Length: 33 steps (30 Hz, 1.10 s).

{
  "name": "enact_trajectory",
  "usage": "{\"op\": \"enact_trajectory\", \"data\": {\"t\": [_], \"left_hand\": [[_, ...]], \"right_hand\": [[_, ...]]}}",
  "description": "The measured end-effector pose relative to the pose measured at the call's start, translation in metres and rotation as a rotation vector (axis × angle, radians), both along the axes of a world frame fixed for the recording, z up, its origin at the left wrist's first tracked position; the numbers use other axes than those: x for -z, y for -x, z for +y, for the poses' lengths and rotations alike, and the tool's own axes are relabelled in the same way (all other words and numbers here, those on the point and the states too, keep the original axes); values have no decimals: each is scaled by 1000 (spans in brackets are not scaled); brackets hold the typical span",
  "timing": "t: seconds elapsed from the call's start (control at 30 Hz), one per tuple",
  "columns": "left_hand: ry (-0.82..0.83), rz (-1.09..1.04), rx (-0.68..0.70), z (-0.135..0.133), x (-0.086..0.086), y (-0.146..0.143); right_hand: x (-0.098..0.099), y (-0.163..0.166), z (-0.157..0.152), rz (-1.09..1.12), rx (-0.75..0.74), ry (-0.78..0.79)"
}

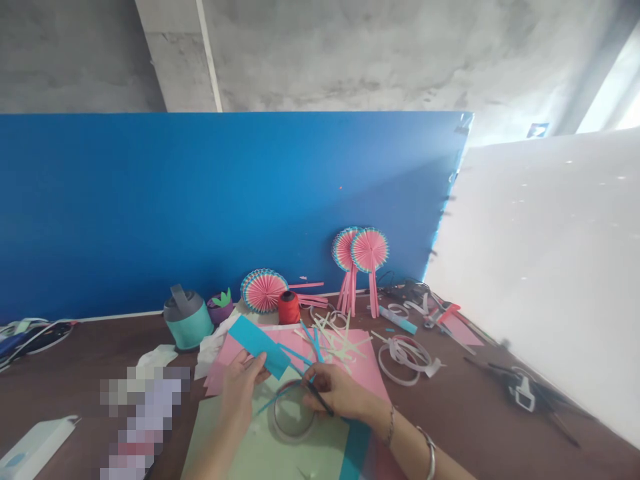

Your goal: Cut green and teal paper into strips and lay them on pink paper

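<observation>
My left hand [239,393] pinches a strip of teal blue paper [259,344] and holds it up over the table. My right hand [336,391] is closed around a thin dark tool [320,402], likely scissors or a pen, with a narrow teal sliver [273,402] trailing off toward the left. Both hands hover over a clear tape roll [294,415] lying on a pale green sheet [260,447]. Pink paper [367,373] and loose cut strips [333,340] lie just beyond.
Pink pleated paper fans [367,251] lean on the blue partition [200,200], another fan [264,291] beside a red thread spool [289,308]. A teal tape dispenser [188,320], white ribbon coils [405,357], a white box [35,447] and cables [525,387] sit around the brown table [475,413].
</observation>
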<state>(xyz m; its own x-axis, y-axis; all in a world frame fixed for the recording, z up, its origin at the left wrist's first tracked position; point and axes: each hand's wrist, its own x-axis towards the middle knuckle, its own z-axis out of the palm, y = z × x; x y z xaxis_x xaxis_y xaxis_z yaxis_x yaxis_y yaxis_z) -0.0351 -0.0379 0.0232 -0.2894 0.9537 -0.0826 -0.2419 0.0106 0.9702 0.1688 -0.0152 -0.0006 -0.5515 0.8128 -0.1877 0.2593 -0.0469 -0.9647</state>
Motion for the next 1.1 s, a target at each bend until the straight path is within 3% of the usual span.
{"op": "enact_trajectory", "data": {"t": [1.1], "left_hand": [[25,-22,36,-3,4,-6]], "right_hand": [[6,0,0,15,12,-36]]}}
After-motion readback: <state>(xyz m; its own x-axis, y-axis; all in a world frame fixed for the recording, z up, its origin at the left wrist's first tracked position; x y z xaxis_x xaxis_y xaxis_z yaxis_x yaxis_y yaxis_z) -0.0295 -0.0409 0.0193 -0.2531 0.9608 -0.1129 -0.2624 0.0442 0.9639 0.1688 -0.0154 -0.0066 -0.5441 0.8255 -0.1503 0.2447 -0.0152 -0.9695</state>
